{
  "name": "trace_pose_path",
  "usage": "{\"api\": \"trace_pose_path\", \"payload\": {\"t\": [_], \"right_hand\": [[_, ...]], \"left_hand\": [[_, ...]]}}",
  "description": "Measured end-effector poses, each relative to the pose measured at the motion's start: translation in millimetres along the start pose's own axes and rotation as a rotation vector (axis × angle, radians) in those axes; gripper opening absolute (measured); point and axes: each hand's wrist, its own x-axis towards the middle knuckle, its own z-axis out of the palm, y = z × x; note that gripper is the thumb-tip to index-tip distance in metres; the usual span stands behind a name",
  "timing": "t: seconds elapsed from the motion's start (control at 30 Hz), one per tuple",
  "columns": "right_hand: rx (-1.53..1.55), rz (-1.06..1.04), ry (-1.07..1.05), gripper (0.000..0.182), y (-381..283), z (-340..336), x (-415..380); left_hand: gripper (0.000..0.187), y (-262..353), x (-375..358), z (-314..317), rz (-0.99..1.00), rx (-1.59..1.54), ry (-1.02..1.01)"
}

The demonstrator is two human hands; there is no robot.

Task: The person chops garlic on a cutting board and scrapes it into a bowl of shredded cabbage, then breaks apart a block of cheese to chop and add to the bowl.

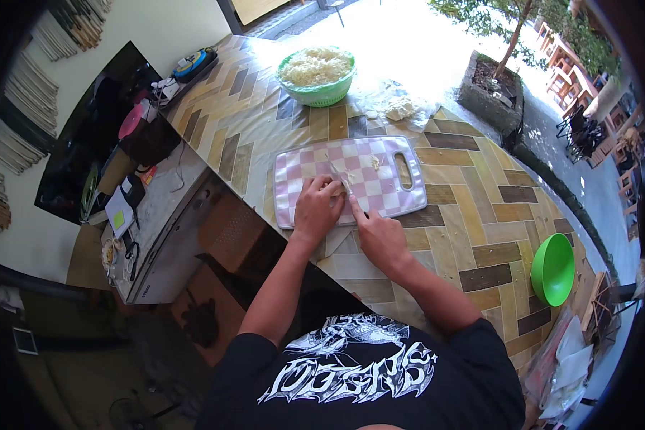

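Observation:
A pink-and-white checked cutting board [304, 168] lies on the table, its handle slot to the right. My right hand [381, 240] grips a knife [347, 185], its blade pointing away from me over the board. Beside the blade, my left hand [319, 209] presses down on the board with curled fingers; what lies under them is hidden. A few small pale cut pieces [375, 163] are scattered on the board near the blade.
A green basket [322, 95] heaped with pale shreds stands behind the board. Right of it, pale scraps [400, 109] lie on clear plastic. A bright green bowl [553, 269] sits at the table's right edge. A cluttered desk [168, 204] adjoins on the left.

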Motion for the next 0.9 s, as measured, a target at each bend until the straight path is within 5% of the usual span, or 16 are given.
{"api": "trace_pose_path", "payload": {"t": [0.9], "right_hand": [[0.067, 0.043, 0.013, 0.067, 2.6, 2.7, 0.7]], "left_hand": [[0.025, -9.0, -6.8, 10.7, 0.085, -0.019, 0.084]]}}
